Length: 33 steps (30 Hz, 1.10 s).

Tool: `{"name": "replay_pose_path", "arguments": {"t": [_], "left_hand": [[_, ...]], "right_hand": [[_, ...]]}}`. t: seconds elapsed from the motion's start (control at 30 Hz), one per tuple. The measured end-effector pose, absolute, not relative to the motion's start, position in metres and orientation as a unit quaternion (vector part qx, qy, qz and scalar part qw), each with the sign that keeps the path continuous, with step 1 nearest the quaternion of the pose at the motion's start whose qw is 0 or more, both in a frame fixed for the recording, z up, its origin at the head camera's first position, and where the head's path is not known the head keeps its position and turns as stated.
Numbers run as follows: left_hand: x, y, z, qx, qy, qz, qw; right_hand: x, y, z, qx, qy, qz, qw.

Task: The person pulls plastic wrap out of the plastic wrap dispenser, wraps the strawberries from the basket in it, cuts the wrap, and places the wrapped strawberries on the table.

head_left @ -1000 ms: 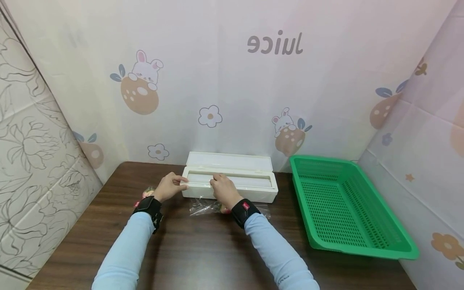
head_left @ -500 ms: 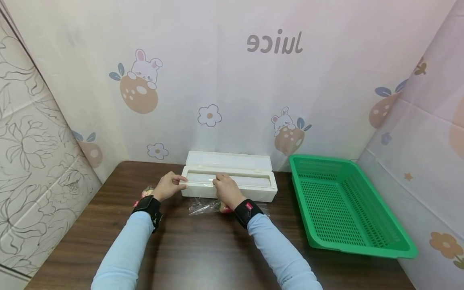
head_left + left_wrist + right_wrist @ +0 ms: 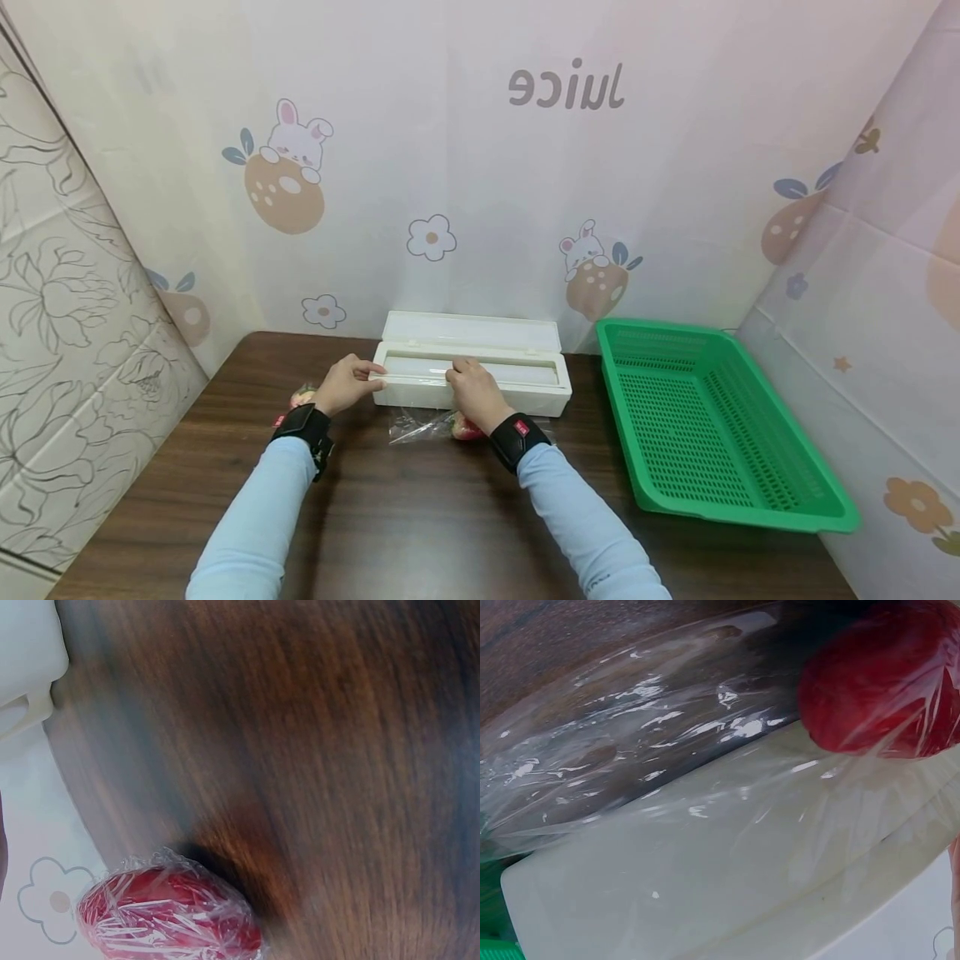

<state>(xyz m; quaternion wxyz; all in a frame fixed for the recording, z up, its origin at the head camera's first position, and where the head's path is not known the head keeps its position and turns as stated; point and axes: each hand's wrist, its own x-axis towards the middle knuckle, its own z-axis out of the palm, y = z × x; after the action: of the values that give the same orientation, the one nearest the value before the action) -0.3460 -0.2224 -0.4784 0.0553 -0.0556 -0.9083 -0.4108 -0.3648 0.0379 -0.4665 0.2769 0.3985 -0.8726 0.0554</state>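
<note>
A white cling film dispenser stands at the back of the table, lid raised. My left hand grips its left front corner with thumb and fingertips. With curled fingers my right hand pinches at the slide cutter rail on the front edge; the cutter itself is hidden. Clear cling film hangs over the dispenser's front onto the table. Under it, below my right hand, lies a red round fruit, its exact kind unclear. A film-wrapped red fruit lies beside my left wrist.
A green perforated plastic basket stands to the right of the dispenser on the dark wooden table. A printed cloth hangs right behind the dispenser, with further cloths at both sides.
My right hand has slid a short way right along the dispenser's front edge, showing more of the red fruit beneath. My left hand keeps its place at the left corner.
</note>
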Motion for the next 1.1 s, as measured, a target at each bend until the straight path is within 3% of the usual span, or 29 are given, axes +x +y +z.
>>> {"name": "replay_pose_path", "arguments": {"t": [1.1], "left_hand": [[-0.347, -0.223, -0.478, -0.037, -0.91, -0.41, 0.042]], "right_hand": [[-0.367, 0.051, -0.47, 0.389, -0.874, 0.075, 0.283]]}}
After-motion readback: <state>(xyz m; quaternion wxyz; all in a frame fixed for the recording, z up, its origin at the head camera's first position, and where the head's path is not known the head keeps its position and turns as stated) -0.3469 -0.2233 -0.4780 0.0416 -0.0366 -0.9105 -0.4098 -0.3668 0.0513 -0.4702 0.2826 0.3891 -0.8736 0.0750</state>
